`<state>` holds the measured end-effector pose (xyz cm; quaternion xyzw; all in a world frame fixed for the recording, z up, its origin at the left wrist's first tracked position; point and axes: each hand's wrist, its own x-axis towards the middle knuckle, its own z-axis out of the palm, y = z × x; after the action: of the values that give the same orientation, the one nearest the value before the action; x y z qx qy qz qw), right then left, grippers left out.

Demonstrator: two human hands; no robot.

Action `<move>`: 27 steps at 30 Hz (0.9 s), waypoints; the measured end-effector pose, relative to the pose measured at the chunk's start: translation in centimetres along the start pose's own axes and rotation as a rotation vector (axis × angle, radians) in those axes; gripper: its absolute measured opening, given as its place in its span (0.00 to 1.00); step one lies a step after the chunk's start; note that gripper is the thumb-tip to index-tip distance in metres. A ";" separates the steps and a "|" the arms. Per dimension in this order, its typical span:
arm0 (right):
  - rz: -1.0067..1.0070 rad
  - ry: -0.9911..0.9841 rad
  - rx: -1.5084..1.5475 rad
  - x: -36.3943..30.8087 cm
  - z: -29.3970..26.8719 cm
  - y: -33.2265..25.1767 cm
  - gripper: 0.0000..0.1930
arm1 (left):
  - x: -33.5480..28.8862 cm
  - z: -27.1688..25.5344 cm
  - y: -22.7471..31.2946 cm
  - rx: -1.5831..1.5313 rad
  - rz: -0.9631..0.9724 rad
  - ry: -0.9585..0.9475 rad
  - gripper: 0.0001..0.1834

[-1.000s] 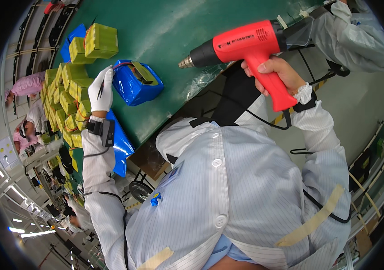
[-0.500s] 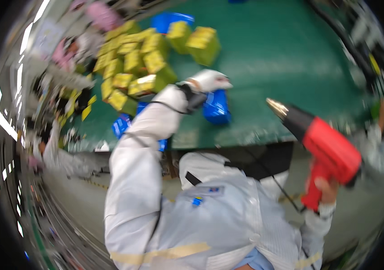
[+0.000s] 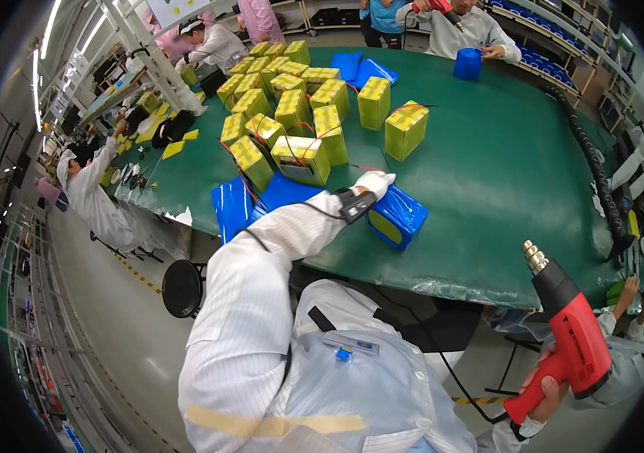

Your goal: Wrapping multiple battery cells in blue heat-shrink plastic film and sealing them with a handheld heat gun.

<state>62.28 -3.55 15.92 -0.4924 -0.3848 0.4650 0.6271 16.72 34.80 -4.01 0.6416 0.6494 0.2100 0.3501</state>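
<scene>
The white-gloved left hand lay at the upper left edge of the shiny blue film-wrapped block, its fingers close together; whether they pinched anything could not be told. The block sat near the front edge of the green-topped bench. The bare right hand was wrapped around the grip of the red-and-black heat gun, whose stepped metal nozzle angled up, well apart from the block. Yellow rectangular boxes stood clustered beyond the left hand.
</scene>
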 end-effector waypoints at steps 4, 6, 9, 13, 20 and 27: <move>-0.011 -0.028 -0.044 0.4 0.4 -0.1 0.43 | -7.1 1.1 3.0 -0.474 -0.243 0.179 0.23; -0.016 -0.063 -0.067 0.5 0.9 -0.6 0.43 | -7.2 2.7 2.1 -0.562 -0.223 0.209 0.23; -0.017 -0.076 -0.113 1.1 2.2 -1.6 0.43 | -8.6 4.0 3.2 -0.720 -0.255 0.250 0.22; 0.047 -0.110 -0.220 0.8 3.7 -3.6 0.44 | -9.3 7.2 4.5 -0.929 -0.289 0.210 0.22; 0.138 -0.095 -0.330 1.4 7.6 -7.4 0.43 | -9.3 9.4 -0.8 -1.069 0.062 0.034 0.33; 0.155 -0.113 -0.400 2.2 11.2 -10.2 0.43 | -10.7 9.5 -3.2 -0.477 0.286 -0.046 0.49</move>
<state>54.46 0.58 28.41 -0.6083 -0.4649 0.4532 0.4565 20.68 22.32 -10.72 0.6309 0.4765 0.3896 0.4724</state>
